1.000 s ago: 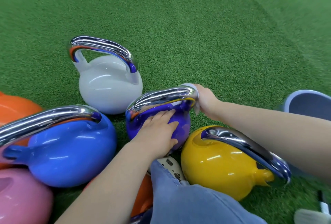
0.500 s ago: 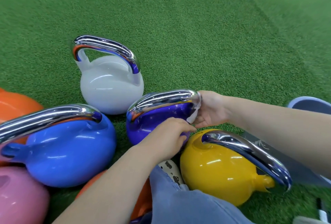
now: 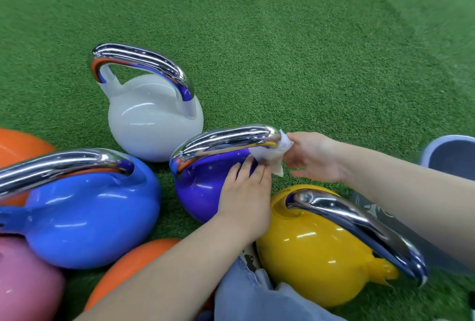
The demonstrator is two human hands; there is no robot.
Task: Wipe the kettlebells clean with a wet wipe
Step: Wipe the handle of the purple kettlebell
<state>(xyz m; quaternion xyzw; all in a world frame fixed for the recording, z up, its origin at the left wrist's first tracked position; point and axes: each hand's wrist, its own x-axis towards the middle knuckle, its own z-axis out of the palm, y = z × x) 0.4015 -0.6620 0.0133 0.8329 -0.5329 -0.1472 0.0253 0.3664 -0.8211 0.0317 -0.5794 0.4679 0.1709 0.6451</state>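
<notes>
I see the purple kettlebell (image 3: 203, 192) standing on the green turf (image 3: 282, 38) in the middle of a cluster of kettlebells, tilted a little toward me, its chrome handle (image 3: 226, 140) running across the top. My left hand (image 3: 244, 197) lies flat on the near right side of its purple body, fingers (image 3: 237, 169) straight and pressing against the shell, gripping nothing. My right hand (image 3: 313, 156) is at the right end of the handle, where its thumb and fingers pinch a white wet wipe (image 3: 272, 156). The wipe is bunched against the handle's bend and hangs down beside the body, its lower corner just past my left fingertips.

Behind the purple one stands a white kettlebell (image 3: 151, 122), upright, close but apart from it. To the left lies a blue kettlebell (image 3: 87, 218), with its chrome handle toward me. A yellow kettlebell (image 3: 316, 251) sits at lower right, just beside the purple one, under my right forearm. An orange kettlebell (image 3: 15, 146) shows at the left edge, another orange one (image 3: 131, 261) pokes out below my left forearm, and a pink kettlebell (image 3: 25, 282) fills the lower left corner. A pale blue bucket (image 3: 449, 153) sits at the right edge. My knee in blue denim (image 3: 246, 292) is at the bottom.
</notes>
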